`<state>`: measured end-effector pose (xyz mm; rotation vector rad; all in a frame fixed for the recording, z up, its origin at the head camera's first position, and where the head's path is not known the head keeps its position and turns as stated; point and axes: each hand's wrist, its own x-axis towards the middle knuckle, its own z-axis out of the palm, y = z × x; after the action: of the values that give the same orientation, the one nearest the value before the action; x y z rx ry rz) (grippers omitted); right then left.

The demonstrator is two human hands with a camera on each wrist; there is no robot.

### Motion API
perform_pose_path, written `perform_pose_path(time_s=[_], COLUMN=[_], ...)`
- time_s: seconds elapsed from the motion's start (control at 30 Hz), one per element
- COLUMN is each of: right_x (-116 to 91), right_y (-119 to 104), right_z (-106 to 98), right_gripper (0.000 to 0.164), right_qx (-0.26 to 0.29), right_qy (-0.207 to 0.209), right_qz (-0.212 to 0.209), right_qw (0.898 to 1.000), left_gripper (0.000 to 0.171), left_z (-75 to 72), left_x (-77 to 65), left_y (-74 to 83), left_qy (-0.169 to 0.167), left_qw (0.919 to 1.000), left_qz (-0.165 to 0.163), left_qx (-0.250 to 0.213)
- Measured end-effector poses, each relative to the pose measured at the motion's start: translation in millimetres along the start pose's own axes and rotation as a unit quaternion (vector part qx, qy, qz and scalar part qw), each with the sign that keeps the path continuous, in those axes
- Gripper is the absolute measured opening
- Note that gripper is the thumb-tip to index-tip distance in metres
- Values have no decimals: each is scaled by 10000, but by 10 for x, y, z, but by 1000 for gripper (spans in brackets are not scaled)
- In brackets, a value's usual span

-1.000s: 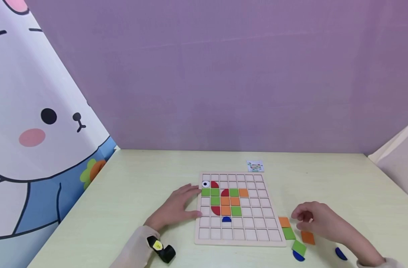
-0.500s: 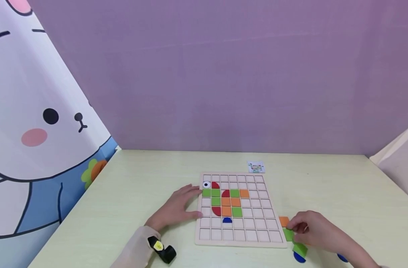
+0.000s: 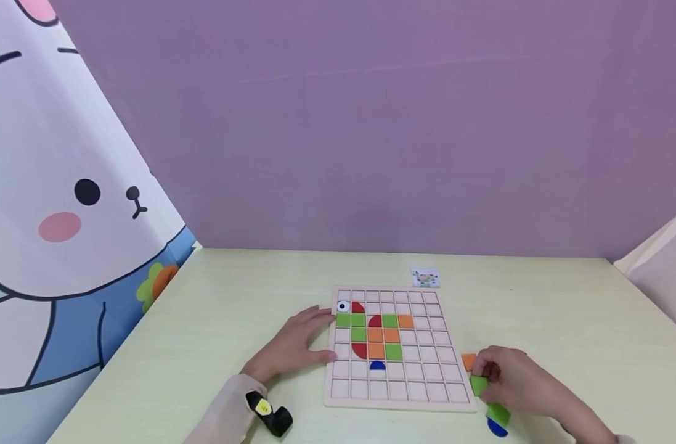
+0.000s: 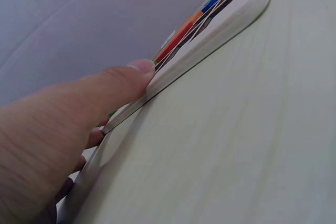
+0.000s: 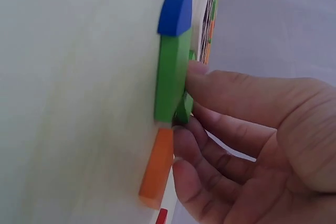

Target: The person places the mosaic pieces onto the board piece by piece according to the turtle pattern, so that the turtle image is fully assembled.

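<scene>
A pale grid board (image 3: pixel 429 390) lies on the table, with green, orange and red tiles, a blue half-round piece (image 3: pixel 378 365) and a round eye piece (image 3: pixel 343 306) in its cells. My left hand (image 3: pixel 293 345) rests spread along the board's left edge; in the left wrist view the thumb (image 4: pixel 123 80) touches the rim. Right of the board, my right hand (image 3: pixel 515 379) pinches a green square tile (image 3: pixel 479 385) between thumb and fingers. Beside it lie another green tile (image 5: pixel 170 77), a blue half-round piece (image 5: pixel 176 13) and an orange tile (image 5: pixel 157 166), close to my fingers.
Another orange tile (image 3: pixel 468 361) lies by the board's right edge. A small printed card (image 3: pixel 425 277) is behind the board. A purple partition (image 3: pixel 393 154) stands along the table's far edge, and a cartoon-printed panel (image 3: pixel 55 154) on the left.
My right hand has moved left and slightly down to the green tile near the board and now pinches it. The left hand has stayed on the board's edge.
</scene>
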<state>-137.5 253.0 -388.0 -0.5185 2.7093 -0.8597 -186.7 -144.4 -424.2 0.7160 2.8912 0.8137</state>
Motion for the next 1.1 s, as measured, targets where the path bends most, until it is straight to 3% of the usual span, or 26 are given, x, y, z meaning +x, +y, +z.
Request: perform_pose_path(time_s=[0.17,0.47,0.77,1.1], right_x=[44,91,233,468], right_y=[4,35,-98,-295], right_z=[-42,-186,-230,-153], right_gripper=[26,14,12,12], right_qx=[120,219,258,576], right_qy=[-62,-79,256,373], right_qz=[222,-220,-636,-456], right_qw=[9997,9995,9973,9966], left_gripper=[78,77,77,76], left_z=[1,-24,-4,0], left_x=[0,3,-4,5], left_y=[-8,23,3,2], left_qy=[-15,-107,-57,-77], left_qw=[10000,9999,10000,10000], left_qz=[15,-93,-55,-56], left_qx=[-34,16,-9,-25])
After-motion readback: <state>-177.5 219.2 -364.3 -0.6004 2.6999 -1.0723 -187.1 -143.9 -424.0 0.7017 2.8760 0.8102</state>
